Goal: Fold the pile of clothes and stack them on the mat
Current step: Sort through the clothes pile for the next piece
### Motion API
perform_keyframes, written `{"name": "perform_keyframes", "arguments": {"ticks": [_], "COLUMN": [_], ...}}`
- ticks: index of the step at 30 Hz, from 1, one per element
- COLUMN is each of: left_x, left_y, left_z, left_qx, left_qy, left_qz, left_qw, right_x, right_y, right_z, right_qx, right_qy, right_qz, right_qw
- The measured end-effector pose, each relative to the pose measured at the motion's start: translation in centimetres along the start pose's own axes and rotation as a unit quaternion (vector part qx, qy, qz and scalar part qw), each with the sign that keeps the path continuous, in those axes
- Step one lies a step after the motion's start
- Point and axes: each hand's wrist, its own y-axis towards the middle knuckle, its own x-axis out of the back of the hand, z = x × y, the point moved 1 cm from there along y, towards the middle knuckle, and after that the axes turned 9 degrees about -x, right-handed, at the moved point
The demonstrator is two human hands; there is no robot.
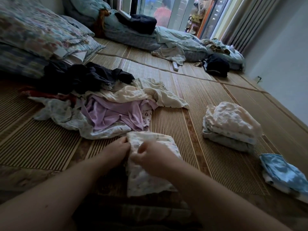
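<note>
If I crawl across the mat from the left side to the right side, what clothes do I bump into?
Messy pile of unfolded clothes → the printed cloth pinched by the left hand and the right hand → folded stack → blue cloth near the right edge.

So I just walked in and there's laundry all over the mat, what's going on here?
A person is folding clothes on the woven mat. Both hands, the left hand and the right hand, pinch a pale printed garment lying flat in front of them, partway folded. An unfolded pile, with a lilac piece on top and dark clothes behind, waits to the left. A folded stack sits to the right, with a blue folded piece nearer.
</note>
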Motion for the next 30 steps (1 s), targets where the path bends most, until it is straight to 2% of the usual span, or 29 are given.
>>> {"name": "perform_keyframes", "arguments": {"ticks": [3, 5, 6, 7, 9, 11, 12, 13, 16, 19, 21, 23, 26, 30], "left_x": [-0.2, -0.5, -0.4, -0.2, -0.1, 0.1, 0.1, 0.1, -0.4, -1.3, -2.1, -2.9, -3.5, -3.6], "left_y": [-0.6, -0.9, -1.0, -0.8, -0.5, -0.2, -0.3, -0.4, -0.7, -1.8, -2.8, -3.7, -4.3, -3.7], "left_z": [-0.2, -0.5, -0.5, -0.3, -0.2, 0.0, -0.2, -0.2, -0.8, -2.0, -2.3, -2.3, -2.0, -3.1], "left_qx": [0.030, 0.048, 0.052, 0.049, 0.029, 0.032, 0.042, 0.053, 0.057, 0.040, 0.029, 0.024, 0.026, 0.089], "left_qy": [-0.068, -0.108, -0.094, -0.065, 0.019, 0.090, 0.117, 0.132, 0.149, 0.112, 0.087, 0.096, 0.083, 0.011], "left_qz": [0.009, 0.017, 0.022, 0.025, 0.018, -0.012, -0.027, -0.041, -0.099, -0.134, -0.116, -0.094, -0.108, -0.081], "left_qw": [0.997, 0.993, 0.994, 0.996, 0.999, 0.995, 0.992, 0.989, 0.982, 0.984, 0.989, 0.991, 0.990, 0.993], "right_x": [-2.9, -3.2, -3.0, -2.5, -1.0, 0.4, 1.0, 1.3, 0.8, -1.1, -1.8, -1.7, -1.2, -0.4], "right_y": [0.9, 1.1, 1.0, 0.9, 0.7, 0.6, 0.7, 0.8, 0.8, 0.3, 0.4, 0.5, 0.9, 1.7], "right_z": [-0.8, -1.8, -2.3, -3.0, -4.7, -6.9, -8.1, -9.3, -11.7, -13.0, -13.2, -13.2, -12.5, -13.0], "right_qx": [0.020, 0.015, 0.003, -0.015, -0.044, -0.070, -0.098, -0.141, -0.260, -0.251, -0.214, -0.181, -0.125, -0.158], "right_qy": [-0.074, -0.038, 0.010, 0.066, 0.131, 0.118, 0.108, 0.104, 0.062, -0.089, -0.112, -0.045, 0.135, 0.252], "right_qz": [0.038, 0.034, 0.024, 0.001, -0.101, -0.210, -0.240, -0.241, -0.154, -0.132, -0.145, -0.159, -0.143, -0.037], "right_qw": [0.996, 0.999, 1.000, 0.998, 0.985, 0.968, 0.960, 0.955, 0.951, 0.955, 0.960, 0.969, 0.972, 0.954]}}
